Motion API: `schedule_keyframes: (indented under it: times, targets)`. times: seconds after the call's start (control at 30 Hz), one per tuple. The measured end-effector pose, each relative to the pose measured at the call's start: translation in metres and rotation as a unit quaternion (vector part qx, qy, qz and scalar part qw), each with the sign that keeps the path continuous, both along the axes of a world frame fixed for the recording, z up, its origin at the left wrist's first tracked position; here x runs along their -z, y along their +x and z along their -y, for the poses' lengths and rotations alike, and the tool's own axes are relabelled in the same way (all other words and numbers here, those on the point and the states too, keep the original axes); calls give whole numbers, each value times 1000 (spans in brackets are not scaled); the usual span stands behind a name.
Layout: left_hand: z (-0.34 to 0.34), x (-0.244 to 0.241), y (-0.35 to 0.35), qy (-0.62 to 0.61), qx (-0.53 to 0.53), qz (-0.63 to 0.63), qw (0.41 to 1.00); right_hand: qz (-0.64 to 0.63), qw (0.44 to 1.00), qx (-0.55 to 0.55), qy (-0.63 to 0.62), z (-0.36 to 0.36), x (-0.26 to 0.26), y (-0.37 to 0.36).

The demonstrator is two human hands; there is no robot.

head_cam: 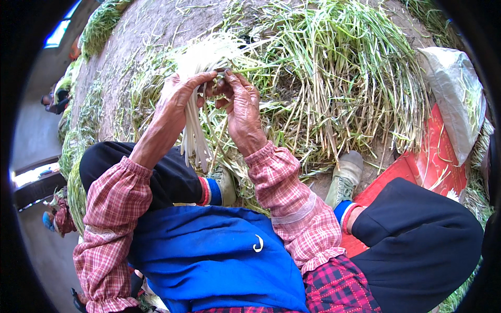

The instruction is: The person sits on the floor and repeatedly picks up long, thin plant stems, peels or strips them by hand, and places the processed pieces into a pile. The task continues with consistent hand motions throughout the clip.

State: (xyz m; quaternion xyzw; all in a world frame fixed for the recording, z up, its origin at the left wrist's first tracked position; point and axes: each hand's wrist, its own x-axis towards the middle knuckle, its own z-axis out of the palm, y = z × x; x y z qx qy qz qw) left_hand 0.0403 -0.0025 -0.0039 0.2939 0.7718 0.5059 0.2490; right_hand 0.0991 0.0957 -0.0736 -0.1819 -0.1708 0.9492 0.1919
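Note:
My left hand [176,92] holds a bundle of pale white plant stems [194,129], which hang below it and fan out, brightly lit, above it. Close beside it, my right hand [242,101] has its thumb and fingertips pinched on a thin green stalk [254,69] that points off to the right. The fingertips of both hands almost meet, and just what lies between them is partly hidden. Beyond and to the right of my hands spreads a large heap of long green-leaved stalks [332,70] with straw-coloured lower ends.
Loose leaves and peelings lie around my shoes [346,176]. At the right, a white woven sack [454,94] rests by a red sheet [438,156]. More green heaps [98,31] line the left side, where people [58,102] are at work. A pale scrap [258,243] lies on my blue apron.

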Motion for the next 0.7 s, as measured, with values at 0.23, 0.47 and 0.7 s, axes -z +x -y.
schedule_keyframes:
  times: [0.23, 0.47, 0.7]
  targets:
    - [5, -10, -7, -91, -30, -48, 994, -26, 992, -4, -123, 4, 22, -3]
    - [-24, -28, -12, -23, -175, 170, 970, -33, 974, -55, -217, 7, 43, 3]
    - [-1, -32, -64, 1, -207, 198, 958, 65, 994, -83, 7, 16, 62, 11]
